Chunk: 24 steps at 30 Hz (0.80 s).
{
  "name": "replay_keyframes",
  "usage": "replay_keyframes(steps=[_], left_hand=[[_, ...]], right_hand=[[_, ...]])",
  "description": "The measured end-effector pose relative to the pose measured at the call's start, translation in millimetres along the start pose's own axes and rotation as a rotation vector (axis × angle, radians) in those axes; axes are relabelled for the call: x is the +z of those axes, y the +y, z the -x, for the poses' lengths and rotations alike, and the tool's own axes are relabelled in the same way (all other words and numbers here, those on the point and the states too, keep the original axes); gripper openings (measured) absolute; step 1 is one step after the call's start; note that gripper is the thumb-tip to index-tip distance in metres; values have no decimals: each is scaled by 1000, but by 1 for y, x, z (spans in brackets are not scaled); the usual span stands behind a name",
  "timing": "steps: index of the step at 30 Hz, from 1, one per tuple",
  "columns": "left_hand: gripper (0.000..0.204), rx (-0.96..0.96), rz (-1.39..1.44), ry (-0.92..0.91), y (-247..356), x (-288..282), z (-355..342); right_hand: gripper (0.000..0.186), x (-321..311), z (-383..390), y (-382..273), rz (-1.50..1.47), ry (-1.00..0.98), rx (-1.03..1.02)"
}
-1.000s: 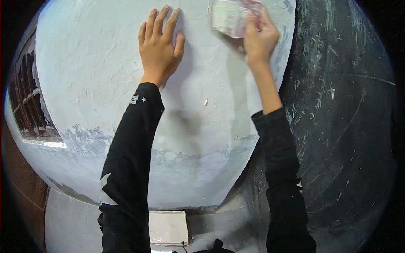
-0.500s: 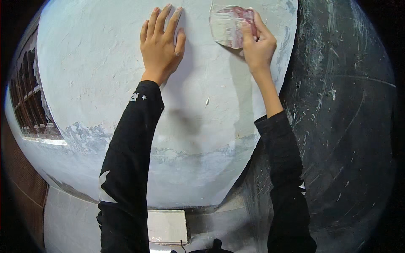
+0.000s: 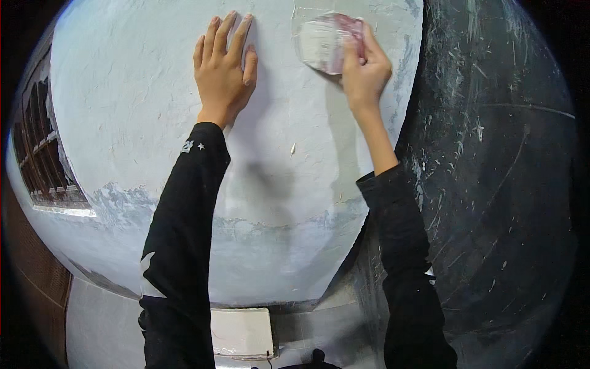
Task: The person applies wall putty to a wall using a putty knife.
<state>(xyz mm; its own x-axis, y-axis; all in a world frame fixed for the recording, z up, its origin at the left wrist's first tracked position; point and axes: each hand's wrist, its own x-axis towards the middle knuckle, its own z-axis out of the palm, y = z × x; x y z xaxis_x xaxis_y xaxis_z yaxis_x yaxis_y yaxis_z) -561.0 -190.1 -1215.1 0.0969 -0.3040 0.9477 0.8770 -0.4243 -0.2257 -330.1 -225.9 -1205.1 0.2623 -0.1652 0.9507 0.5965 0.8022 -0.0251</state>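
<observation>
A white, unevenly coated wall point(image 3: 147, 80) fills most of the view in front of me. My left hand point(image 3: 224, 77) lies against it at the upper middle, fingers stretched upward, holding nothing. To its right, my right hand point(image 3: 367, 67) grips a flat reddish putty scraper point(image 3: 326, 43) by its right edge, thumb on the near face. White putty is smeared over most of that face, and the scraper looks slightly blurred. Its far side is hidden, so I cannot tell how much of it touches the wall.
A dark, scuffed panel point(image 3: 491, 184) with pale splashes borders the wall's right edge. At far left is a barred window point(image 3: 46, 141). Below the wall, a pale rectangular slab or lid point(image 3: 243, 332) rests near the floor. Bare grey patches point(image 3: 123, 206) show low on the wall.
The whole view has shifted a little, so wall and arms appear farther left. The scraper and right hand sit slightly lower in the picture. My left hand keeps its flat pose.
</observation>
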Motion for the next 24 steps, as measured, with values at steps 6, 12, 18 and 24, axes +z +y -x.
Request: replay_keyframes(steps=[6, 12, 18, 24], left_hand=[[51, -18, 2, 8, 11, 1, -2], [51, 7, 10, 17, -4, 0, 0], [51, -23, -14, -11, 7, 1, 1], [50, -18, -6, -16, -1, -1, -1]], right_hand=[[29, -85, -35, 8, -54, 256, 71], [40, -20, 2, -5, 60, 25, 69], [42, -97, -29, 27, 0, 207, 96], [37, -49, -43, 10, -106, 45, 173]])
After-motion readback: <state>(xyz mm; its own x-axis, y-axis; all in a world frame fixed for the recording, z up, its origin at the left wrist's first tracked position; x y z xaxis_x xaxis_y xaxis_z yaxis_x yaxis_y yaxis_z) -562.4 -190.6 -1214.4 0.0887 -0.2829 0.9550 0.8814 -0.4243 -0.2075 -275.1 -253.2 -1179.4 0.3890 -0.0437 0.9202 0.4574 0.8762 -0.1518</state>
